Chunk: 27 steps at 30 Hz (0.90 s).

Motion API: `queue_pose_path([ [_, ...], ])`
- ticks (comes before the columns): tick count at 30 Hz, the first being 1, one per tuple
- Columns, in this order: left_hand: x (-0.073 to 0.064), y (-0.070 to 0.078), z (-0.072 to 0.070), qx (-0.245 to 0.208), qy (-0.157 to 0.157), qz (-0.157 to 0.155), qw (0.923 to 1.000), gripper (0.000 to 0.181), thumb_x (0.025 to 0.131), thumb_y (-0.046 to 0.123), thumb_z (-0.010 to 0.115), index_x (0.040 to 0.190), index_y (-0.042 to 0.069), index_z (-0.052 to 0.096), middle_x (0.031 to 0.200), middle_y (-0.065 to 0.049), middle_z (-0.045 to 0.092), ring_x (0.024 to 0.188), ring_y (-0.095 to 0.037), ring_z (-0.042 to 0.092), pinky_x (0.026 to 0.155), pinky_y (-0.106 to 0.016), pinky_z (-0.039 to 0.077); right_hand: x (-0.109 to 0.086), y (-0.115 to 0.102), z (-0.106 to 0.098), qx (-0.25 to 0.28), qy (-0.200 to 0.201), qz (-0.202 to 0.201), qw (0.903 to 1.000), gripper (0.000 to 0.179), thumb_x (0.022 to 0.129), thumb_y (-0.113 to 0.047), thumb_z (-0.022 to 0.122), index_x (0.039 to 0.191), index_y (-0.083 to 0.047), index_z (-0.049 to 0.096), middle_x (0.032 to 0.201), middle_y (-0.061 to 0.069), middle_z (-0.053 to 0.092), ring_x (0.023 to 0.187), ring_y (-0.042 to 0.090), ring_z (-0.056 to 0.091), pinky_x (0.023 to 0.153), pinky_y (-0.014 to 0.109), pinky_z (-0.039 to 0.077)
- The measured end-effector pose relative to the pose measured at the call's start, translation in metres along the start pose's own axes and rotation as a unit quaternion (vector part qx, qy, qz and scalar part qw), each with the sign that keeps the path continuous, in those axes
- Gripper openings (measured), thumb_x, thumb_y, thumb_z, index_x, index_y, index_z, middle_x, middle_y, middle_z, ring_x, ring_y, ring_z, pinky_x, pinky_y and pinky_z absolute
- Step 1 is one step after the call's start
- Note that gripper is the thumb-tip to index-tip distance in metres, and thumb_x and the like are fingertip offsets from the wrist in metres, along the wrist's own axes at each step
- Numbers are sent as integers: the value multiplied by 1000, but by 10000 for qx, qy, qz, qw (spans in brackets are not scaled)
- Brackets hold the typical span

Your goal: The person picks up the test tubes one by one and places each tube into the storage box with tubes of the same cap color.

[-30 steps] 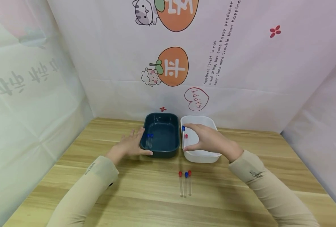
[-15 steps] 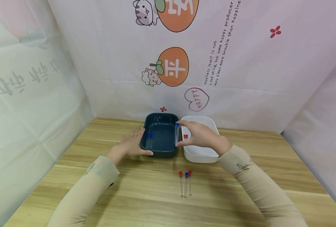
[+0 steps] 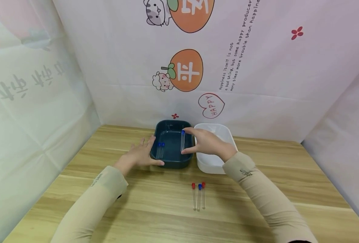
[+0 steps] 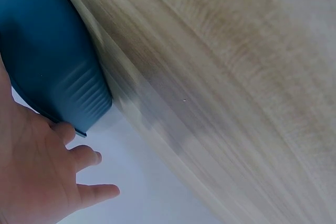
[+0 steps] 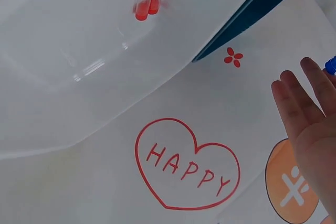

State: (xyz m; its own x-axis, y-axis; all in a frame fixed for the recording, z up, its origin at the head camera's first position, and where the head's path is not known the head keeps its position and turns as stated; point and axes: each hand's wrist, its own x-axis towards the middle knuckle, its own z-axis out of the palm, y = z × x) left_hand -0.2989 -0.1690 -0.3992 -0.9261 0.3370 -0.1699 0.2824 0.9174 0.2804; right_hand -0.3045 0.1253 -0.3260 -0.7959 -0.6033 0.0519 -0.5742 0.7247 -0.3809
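My right hand (image 3: 209, 143) pinches a test tube (image 3: 183, 141) with a blue cap, thumb at its lower end and a finger at the cap. The tube hangs nearly upright in the head view, over the right part of the dark blue bin (image 3: 174, 164). In the right wrist view only its blue cap (image 5: 331, 65) shows. My left hand (image 3: 139, 155) rests against the bin's left side, fingers spread and thumb along the front rim. Two blue-capped test tubes (image 3: 160, 150) lie inside, on the left. Two red-capped tubes (image 5: 147, 8) lie in the white bin (image 3: 210, 168).
In front of the bins, two red-capped tubes and one blue-capped tube (image 3: 199, 197) lie side by side on the wooden table (image 3: 155, 209). The bins stand close together near a printed cloth backdrop (image 3: 252, 111). Cloth also hangs at both sides.
My right hand has carried the blue-capped test tube leftward from the white bin to above the dark blue bin. The left hand has stayed in place on the dark bin.
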Motion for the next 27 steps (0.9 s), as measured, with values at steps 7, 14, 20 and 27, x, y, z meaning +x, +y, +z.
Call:
queue_pose_path([
  [7,2,0,-2,-18,30,29,10000,129,79,83,63,166,10,0,171,-14,4,155,-43,3,114,-75,4,14,1,12,34,-49,-6,10000,96,84,-56,80,156,-6,40,152,14,51,138,31,50,111,48,42],
  [14,2,0,0,31,-13,23,10000,129,79,83,63,166,11,0,171,-12,3,155,-42,3,114,-75,5,23,-6,23,29,-60,-42,10000,95,85,-56,79,156,-7,40,152,13,52,137,32,51,111,49,42],
  [20,1,0,-1,77,13,9,10000,128,80,82,63,166,10,1,171,-13,6,155,-43,5,114,-75,6,29,-12,31,-103,-122,-54,9999,95,86,-57,78,157,-7,39,154,13,50,141,33,47,112,50,40],
  [27,2,-1,-1,65,17,14,10000,129,80,83,62,166,10,1,171,-13,4,155,-43,4,114,-75,7,40,-12,41,-274,-179,-23,9995,96,86,-57,78,157,-6,39,155,13,48,144,33,42,114,50,38],
])
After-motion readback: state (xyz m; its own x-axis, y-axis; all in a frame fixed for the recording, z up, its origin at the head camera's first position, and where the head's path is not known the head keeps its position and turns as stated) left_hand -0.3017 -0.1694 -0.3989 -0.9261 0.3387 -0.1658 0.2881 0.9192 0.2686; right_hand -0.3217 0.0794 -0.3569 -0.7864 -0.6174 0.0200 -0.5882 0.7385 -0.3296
